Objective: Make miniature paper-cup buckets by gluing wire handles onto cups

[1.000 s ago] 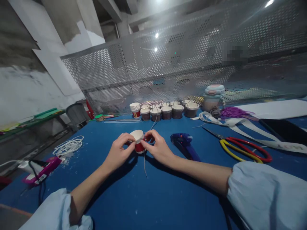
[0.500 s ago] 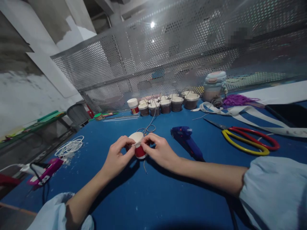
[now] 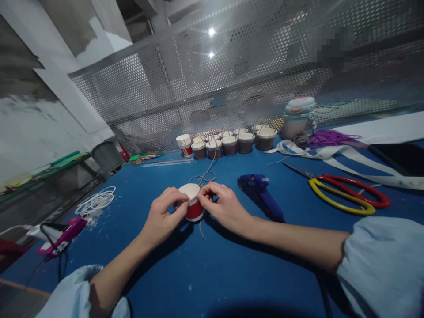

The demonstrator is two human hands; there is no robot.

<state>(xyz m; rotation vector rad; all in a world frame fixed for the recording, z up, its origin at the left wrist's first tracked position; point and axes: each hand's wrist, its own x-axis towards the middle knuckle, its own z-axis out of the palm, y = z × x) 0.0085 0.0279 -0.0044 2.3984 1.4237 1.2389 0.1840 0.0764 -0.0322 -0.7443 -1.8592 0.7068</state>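
A small red-and-white paper cup (image 3: 194, 209) stands upright on the blue table between my hands. My left hand (image 3: 165, 212) is closed at the cup's left side, thumb and fingers pinched near the rim. On the other side, the fingertips of my right hand (image 3: 220, 203) are pinched together against the cup's upper right edge. Whatever is between them is too small to make out. Thin grey cord (image 3: 208, 176) lies in loops behind the cup and runs back towards the row of small cups. Another piece of cord (image 3: 201, 229) pokes out in front, below my right hand.
Several dark-sided cups with cord handles (image 3: 229, 145) line the back, beside a stack of paper cups (image 3: 184, 145). To the right lie a blue glue gun (image 3: 261, 194), scissors (image 3: 344, 194), white ribbon (image 3: 347, 159) and purple cord (image 3: 331, 138). White cord (image 3: 96, 201) and a magenta power strip (image 3: 62, 238) lie left.
My right fingertips have shifted slightly right, from the cup's front to its right edge, showing more of the red side. My left hand stays nearly in place.
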